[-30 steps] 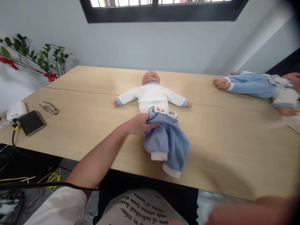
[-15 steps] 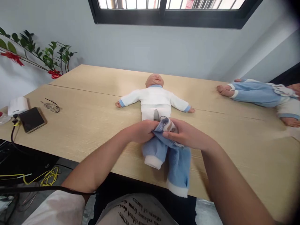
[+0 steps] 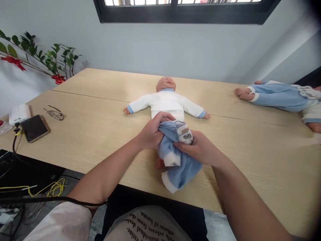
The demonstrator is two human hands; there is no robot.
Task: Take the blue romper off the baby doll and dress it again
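A baby doll (image 3: 166, 100) in a white top lies on its back in the middle of the wooden table (image 3: 100, 130), head away from me. Fuzzy blue trousers (image 3: 179, 160) with white cuffs are bunched over its legs. My left hand (image 3: 151, 132) grips the waistband on the left side, fingers curled round the fabric. My right hand (image 3: 198, 147) pinches the waistband on the right, by a printed patch. One doll foot (image 3: 159, 163) shows under the cloth.
A second doll (image 3: 281, 98) in blue and white lies at the far right. A phone (image 3: 34, 128), a white charger box (image 3: 18, 113) and glasses (image 3: 54, 113) sit at the left edge. A plant (image 3: 42, 60) stands at the back left. Cables hang below the table.
My right hand came in and took the waistband. Both hands have moved the waistband up toward the doll's waist, and the trouser legs have bunched shorter.
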